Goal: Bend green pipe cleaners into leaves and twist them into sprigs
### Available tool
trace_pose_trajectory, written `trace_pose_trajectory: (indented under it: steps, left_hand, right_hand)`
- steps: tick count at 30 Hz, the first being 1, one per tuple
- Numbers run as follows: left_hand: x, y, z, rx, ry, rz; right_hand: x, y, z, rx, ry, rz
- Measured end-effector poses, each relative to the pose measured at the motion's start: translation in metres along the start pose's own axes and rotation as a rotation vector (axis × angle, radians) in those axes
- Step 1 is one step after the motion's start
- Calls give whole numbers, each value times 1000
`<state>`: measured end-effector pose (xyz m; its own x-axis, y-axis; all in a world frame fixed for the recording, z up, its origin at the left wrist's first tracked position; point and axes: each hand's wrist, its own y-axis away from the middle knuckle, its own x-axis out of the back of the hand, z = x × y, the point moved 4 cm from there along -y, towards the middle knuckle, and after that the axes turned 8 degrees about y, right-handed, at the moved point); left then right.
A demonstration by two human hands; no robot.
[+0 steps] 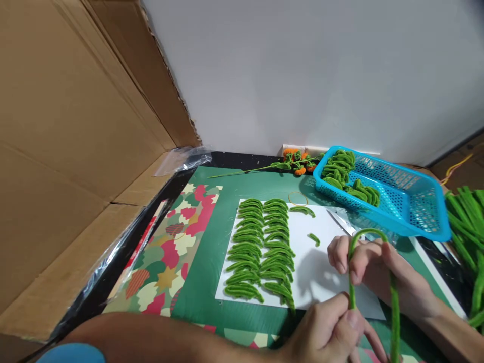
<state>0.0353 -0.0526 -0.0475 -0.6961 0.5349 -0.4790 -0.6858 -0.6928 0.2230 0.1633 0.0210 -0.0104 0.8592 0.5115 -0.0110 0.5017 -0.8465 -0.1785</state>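
Observation:
A long green fuzzy stem (pixel 394 307) arches up in a loop between my hands. My left hand (pixel 333 327) pinches one length of it near the bottom of the view. Above and to the right, my right hand (pixel 389 272) has its fingers closed around the loop. Two columns of leaf-shaped green pieces (pixel 244 252) lie on a white sheet (pixel 313 282). To their right are a single leaf piece (pixel 302 210) and a short green piece (pixel 313 239). Scissors (pixel 342 222) lie partly behind my right hand.
A blue basket (pixel 416 201) holding leaf pieces stands at the back right. Orange flowers (pixel 300 171) on a stem lie behind the sheet. Green stems (pixel 469 217) are heaped at the far right. Cardboard (pixel 68 126) walls the left side. A rubber band lies near the sheet.

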Motion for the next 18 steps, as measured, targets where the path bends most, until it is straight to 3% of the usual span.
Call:
trace_pose_trajectory:
  steps: [2,7,14,18]
  left_hand:
    - [3,0,-6,-35,-41,42]
    - [12,5,-28,63,-107,96]
    - [8,0,-29,83,38,0]
    - [12,-3,-35,98,47,41]
  right_hand:
    - [-7,2,1,-34,-132,28]
    - [-19,7,3,-83,-298,80]
    - [-17,8,11,45,-218,169]
    - [-21,9,20,-17,-214,180]
